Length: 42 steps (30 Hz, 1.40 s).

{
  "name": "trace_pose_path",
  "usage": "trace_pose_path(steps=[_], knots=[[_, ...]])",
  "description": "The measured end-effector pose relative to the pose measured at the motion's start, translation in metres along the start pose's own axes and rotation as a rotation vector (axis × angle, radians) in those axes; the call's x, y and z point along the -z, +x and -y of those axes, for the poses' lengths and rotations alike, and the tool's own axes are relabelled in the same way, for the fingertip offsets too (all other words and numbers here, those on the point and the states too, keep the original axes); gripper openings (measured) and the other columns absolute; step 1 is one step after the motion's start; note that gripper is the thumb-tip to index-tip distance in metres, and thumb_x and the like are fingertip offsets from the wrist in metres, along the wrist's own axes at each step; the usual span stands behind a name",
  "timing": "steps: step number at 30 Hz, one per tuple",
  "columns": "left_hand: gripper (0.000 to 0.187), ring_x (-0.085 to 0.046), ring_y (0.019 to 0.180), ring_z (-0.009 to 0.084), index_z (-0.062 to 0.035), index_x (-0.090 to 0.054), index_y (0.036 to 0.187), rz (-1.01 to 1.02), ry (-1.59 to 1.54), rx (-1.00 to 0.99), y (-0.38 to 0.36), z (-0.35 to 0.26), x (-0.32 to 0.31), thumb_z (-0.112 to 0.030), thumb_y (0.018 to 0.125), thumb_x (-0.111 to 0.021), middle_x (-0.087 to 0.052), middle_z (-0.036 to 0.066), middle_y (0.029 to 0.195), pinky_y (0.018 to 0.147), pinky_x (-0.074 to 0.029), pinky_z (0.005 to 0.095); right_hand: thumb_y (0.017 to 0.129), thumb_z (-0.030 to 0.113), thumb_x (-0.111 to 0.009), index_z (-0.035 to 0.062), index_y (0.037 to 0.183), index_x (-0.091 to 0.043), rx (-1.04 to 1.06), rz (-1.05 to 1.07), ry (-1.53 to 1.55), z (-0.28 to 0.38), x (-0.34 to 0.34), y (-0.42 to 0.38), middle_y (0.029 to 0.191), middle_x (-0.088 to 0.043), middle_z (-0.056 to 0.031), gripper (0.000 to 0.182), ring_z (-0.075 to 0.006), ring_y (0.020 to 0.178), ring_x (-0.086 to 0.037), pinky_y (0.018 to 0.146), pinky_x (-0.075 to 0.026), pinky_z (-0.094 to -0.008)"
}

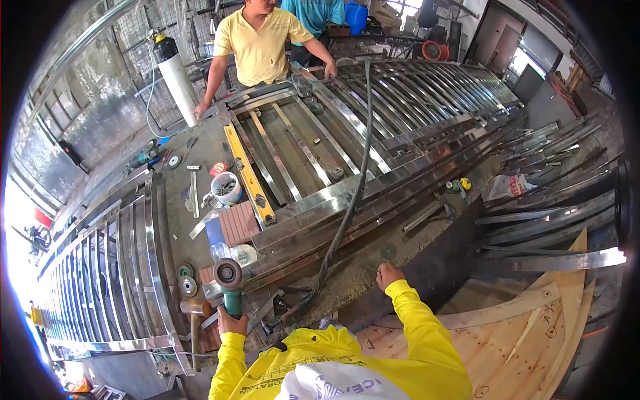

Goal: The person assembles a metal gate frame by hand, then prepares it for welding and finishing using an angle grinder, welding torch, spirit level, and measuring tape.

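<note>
Your left hand is gripping the angle grinder, a mallet crowding its left; your right hand is hanging by the counter's near edge, fingers curled, hold unclear. A dark hose is crossing the steel frame, bare counter lying right of its near end.

Single head-worn camera, looking forward and down across a long grey-brown workbench. Bowed lines and a dark curved border indicate a wide lens. Closest, bottom centre: the wearer's bright yellow printed shirt. Near: left hand and right hand. Farther, seen obliquely from above: a shiny barred steel frame. Well beyond, upper left: a mottled grey wall.
</note>
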<state>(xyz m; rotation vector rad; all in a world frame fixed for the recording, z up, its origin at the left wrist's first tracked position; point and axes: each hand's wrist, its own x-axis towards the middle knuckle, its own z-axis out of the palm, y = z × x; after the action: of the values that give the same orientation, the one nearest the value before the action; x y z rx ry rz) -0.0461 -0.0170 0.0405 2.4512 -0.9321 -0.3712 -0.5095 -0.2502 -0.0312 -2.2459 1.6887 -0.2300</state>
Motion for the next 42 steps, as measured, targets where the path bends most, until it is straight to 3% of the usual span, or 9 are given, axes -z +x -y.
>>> trace_pose_path(steps=[5, 10, 16, 26, 29, 30, 32, 34, 42], knots=[[0.062, -0.059, 0.095, 0.0480, -0.0024, -0.045, 0.116, -0.001, -0.010, -0.030, -0.001, 0.004, 0.002, -0.025, 0.065, -0.073, -0.062, 0.027, 0.098, 0.082, -0.048, 0.0513, 0.079, 0.004, -0.064, 0.0046, 0.086, -0.059, 0.034, -0.399, 0.356, 0.075, 0.028, -0.007, 0.083, -0.059, -0.0150, 0.009, -0.0330, 0.074, -0.059, 0.067, -0.049, -0.0400], [0.072, -0.062, 0.098, 0.0444, -0.0043, -0.048, 0.127, 0.181, -0.139, 0.114, 0.007, -0.004, 0.016, -0.028, 0.064, -0.073, -0.065, 0.027, 0.103, 0.084, -0.050, 0.0472, 0.086, 0.013, -0.065, 0.0035, 0.089, -0.064, 0.104, -0.478, 0.653, 0.170, 0.028, 0.006, 0.082, -0.062, -0.0111, 0.010, -0.0242, 0.071, -0.062, 0.065, -0.049, -0.0341], [0.075, -0.063, 0.099, 0.0413, -0.0048, -0.051, 0.127, 0.147, -0.164, -0.002, -0.007, 0.033, 0.012, -0.028, 0.060, -0.074, -0.065, 0.025, 0.104, 0.085, -0.050, 0.0449, 0.088, 0.015, -0.065, 0.0032, 0.091, -0.063, 0.212, -0.334, 0.832, 0.247, 0.038, 0.003, 0.082, -0.061, -0.0097, 0.012, -0.0220, 0.068, -0.059, 0.063, -0.048, -0.0316], [0.074, -0.062, 0.102, 0.0398, -0.0112, -0.054, 0.126, 0.272, -0.003, 0.000, -0.050, 0.074, 0.026, -0.026, 0.057, -0.077, -0.066, 0.022, 0.107, 0.088, -0.050, 0.0461, 0.085, 0.012, -0.068, 0.0033, 0.087, -0.066, 0.178, -0.172, 0.842, 0.252, 0.030, -0.014, 0.081, -0.063, -0.0073, 0.010, -0.0186, 0.069, -0.059, 0.064, -0.048, -0.0311], [0.076, -0.047, 0.125, 0.0395, -0.0119, -0.053, 0.129, 0.014, 0.235, -0.312, -0.040, 0.080, 0.021, -0.027, 0.059, -0.078, -0.050, 0.022, 0.136, 0.101, -0.043, 0.0463, 0.085, 0.013, -0.068, 0.0028, 0.087, -0.066, 0.237, -0.158, 0.849, 0.260, 0.019, -0.019, 0.083, -0.065, -0.0085, 0.011, -0.0202, 0.073, -0.061, 0.068, -0.049, -0.0324], [0.077, -0.038, 0.133, 0.0390, -0.0133, -0.050, 0.131, 0.170, 0.176, -0.206, -0.035, 0.090, 0.019, -0.031, 0.062, -0.077, -0.040, 0.021, 0.145, 0.104, -0.039, 0.0463, 0.085, 0.013, -0.069, 0.0024, 0.087, -0.066, 0.234, -0.138, 0.871, 0.268, 0.017, -0.022, 0.084, -0.066, -0.0092, 0.011, -0.0208, 0.075, -0.061, 0.070, -0.049, -0.0325], [0.073, -0.051, 0.120, 0.0389, -0.0177, -0.051, 0.130, 0.244, 0.139, -0.101, -0.027, 0.091, 0.023, -0.031, 0.063, -0.075, -0.054, 0.019, 0.131, 0.097, -0.045, 0.0475, 0.086, 0.015, -0.068, 0.0015, 0.088, -0.066, 0.145, -0.049, 0.895, 0.278, 0.009, -0.026, 0.085, -0.067, -0.0086, 0.014, -0.0178, 0.076, -0.062, 0.070, -0.049, -0.0301], [0.080, -0.052, 0.120, 0.0372, -0.0111, -0.049, 0.134, 0.371, 0.140, -0.055, -0.015, 0.088, 0.029, -0.029, 0.060, -0.076, -0.053, 0.019, 0.133, 0.100, -0.044, 0.0443, 0.086, 0.015, -0.069, 0.0014, 0.089, -0.066, 0.036, 0.040, 1.037, 0.281, -0.020, -0.026, 0.084, -0.068, -0.0065, 0.014, -0.0133, 0.076, -0.061, 0.070, -0.049, -0.0282], [0.074, -0.059, 0.110, 0.0355, -0.0199, -0.049, 0.132, 0.446, 0.198, -0.053, -0.008, 0.090, 0.023, -0.029, 0.063, -0.075, -0.062, 0.013, 0.119, 0.093, -0.049, 0.0456, 0.087, 0.015, -0.068, 0.0025, 0.091, -0.066, -0.153, 0.321, 1.145, 0.302, -0.064, -0.033, 0.070, -0.059, 0.0029, 0.013, -0.0042, 0.055, -0.050, 0.050, -0.042, -0.0204]])
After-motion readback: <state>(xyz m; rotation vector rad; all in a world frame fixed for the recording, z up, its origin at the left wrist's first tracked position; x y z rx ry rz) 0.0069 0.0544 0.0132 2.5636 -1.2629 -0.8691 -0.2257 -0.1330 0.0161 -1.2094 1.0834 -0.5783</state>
